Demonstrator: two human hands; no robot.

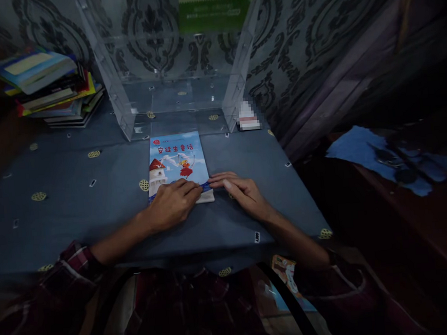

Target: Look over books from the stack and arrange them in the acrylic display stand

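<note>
A closed book [178, 158] with a light blue illustrated cover and red Chinese characters lies flat on the cloth-covered table. Across its lower part rests my left hand [177, 199], palm down, fingers lying over the cover and pointing right. My right hand [243, 192] is at the book's lower right edge, its fingers stretched out toward the left and the fingertips touching or almost touching that edge. Neither hand grips the book. Its lower left part is hidden under my left hand.
Behind the book stands a clear acrylic rack [124, 113], with a green-covered book [215, 14] high in it. A stack of books [52, 88] is at the back left. A small blurred white item [248, 119] sits right of the rack. The table's right edge drops off near blue cloth [361, 149].
</note>
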